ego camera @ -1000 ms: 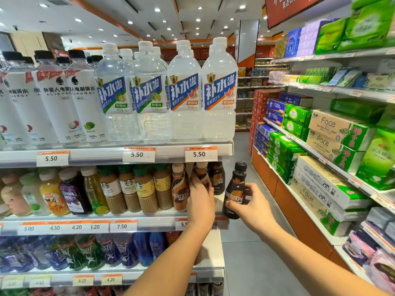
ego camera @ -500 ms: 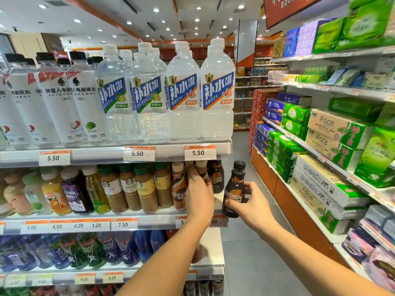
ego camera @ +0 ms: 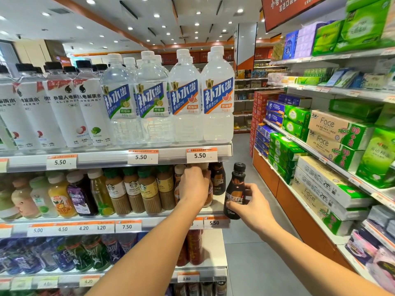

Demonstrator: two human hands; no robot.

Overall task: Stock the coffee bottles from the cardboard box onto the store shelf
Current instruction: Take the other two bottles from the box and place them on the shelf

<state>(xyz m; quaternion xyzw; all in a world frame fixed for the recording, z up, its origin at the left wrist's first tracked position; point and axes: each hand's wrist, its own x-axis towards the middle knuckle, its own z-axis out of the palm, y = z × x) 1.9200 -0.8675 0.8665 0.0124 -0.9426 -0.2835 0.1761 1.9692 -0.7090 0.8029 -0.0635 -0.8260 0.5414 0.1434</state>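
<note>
The right hand [ego camera: 249, 207] was closed around the lower body of a dark Nescafé coffee bottle [ego camera: 234, 192], holding it upright in the air just off the open end of the store shelf [ego camera: 149, 224], black cap up and label toward the camera; the left hand [ego camera: 193, 185] reached in over the shelf edge and wrapped the upper part of a brown coffee bottle [ego camera: 209, 189] standing at the right end of that row, its fingers hiding most of it; just behind stood another dark coffee bottle [ego camera: 218, 178], and to the left a line of Starbucks latte bottles [ego camera: 136, 189] and juice bottles [ego camera: 59, 197]; on the shelf above stood large clear water bottles [ego camera: 186, 99] over 5.50 price tags [ego camera: 201, 155]; across the aisle lay stacked tissue packs [ego camera: 333, 133].
</note>
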